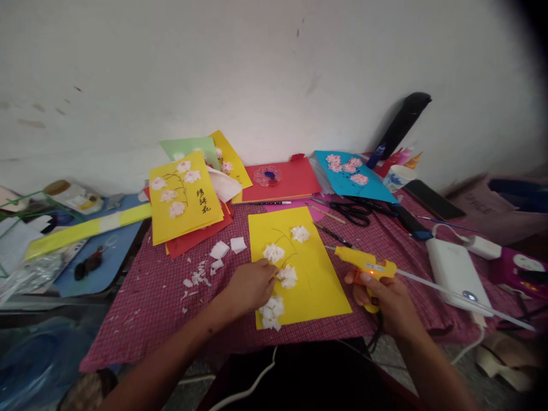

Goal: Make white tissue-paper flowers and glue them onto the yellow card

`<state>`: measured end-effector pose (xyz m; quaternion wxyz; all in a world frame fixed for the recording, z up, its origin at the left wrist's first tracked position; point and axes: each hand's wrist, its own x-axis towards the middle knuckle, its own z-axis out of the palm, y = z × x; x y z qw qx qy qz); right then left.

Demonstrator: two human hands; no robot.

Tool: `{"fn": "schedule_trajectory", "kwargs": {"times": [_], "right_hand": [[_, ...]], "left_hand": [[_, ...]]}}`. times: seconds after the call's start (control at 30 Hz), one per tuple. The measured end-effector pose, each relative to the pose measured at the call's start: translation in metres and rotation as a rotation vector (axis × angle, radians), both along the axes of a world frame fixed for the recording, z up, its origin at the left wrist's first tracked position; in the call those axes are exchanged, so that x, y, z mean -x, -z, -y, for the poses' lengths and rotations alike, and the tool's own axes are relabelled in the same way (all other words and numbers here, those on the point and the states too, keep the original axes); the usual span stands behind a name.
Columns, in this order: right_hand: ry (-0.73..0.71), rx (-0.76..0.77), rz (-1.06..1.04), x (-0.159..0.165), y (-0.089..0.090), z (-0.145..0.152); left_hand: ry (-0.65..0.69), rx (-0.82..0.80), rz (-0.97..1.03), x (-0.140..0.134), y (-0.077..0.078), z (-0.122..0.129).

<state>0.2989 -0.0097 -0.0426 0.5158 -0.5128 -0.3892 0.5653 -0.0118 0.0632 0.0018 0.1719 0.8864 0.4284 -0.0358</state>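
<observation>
My right hand (391, 299) is wrapped round the grip of a yellow hot glue gun (363, 261). Its nozzle points left over the right edge of a yellow sheet of paper (321, 274), and a long clear glue stick (454, 295) sticks out of its back. On the sheet are thin drawn stems and several white paper flowers (287, 276). My left hand (254, 285) is closed in a pinch at the sheet's left side, its fingertips among the flowers; what they hold is hidden. Left of the sheet lie white paper squares (220, 250) and scraps (197, 278).
Finished flower cards (188, 197) are stacked at the back left, with a blue one (355, 177) at the back right. Black scissors (351, 212), a paper cup (399, 177) and a white power bank (458, 274) lie to the right. A wall rises behind the checked cloth (149, 308).
</observation>
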Motion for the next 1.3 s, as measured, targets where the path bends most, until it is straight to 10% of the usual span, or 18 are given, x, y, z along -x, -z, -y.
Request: {"fn": "schedule_trajectory", "kwargs": {"times": [0.83, 1.3], "right_hand": [[-0.009, 0.001, 0.009, -0.001, 0.001, -0.001], [0.012, 0.001, 0.003, -0.001, 0.002, 0.000]], "left_hand": [[-0.045, 0.012, 0.100, -0.009, 0.009, -0.008], [0.065, 0.214, 0.247, 0.036, -0.008, 0.008]]}}
